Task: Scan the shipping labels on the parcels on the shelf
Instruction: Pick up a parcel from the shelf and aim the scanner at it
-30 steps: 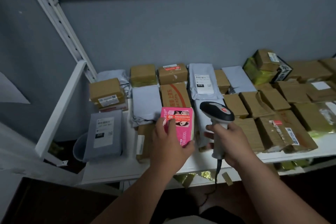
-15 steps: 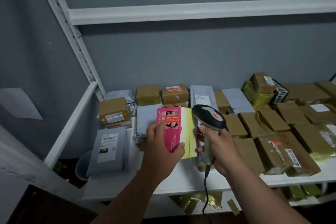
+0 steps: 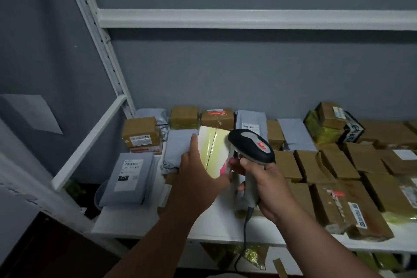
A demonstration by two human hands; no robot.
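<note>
My left hand [image 3: 195, 171] grips a small pink box [image 3: 213, 152] and holds it above the white shelf [image 3: 216, 221]. The box is turned so a pale yellow-white face points at me, with only a sliver of pink at its lower right. My right hand [image 3: 266, 187] grips the handle of a black and grey barcode scanner [image 3: 251, 145], its head right beside the box's right edge. The scanner's cable [image 3: 244, 232] hangs down past the shelf front. No shipping label shows on the face toward me.
Many brown cardboard parcels [image 3: 338, 165] and grey mailer bags [image 3: 126, 176] cover the shelf, some with white labels. A white upright post [image 3: 101, 47] and side rail [image 3: 88, 142] stand left. An upper shelf beam [image 3: 248, 19] crosses overhead. More yellowish packaging lies on a lower level.
My left hand has lifted the pink box and rotated it, so the pink front has turned away and the pale face shows. The scanner rose and moved closer to the box. My view tilted upward.
</note>
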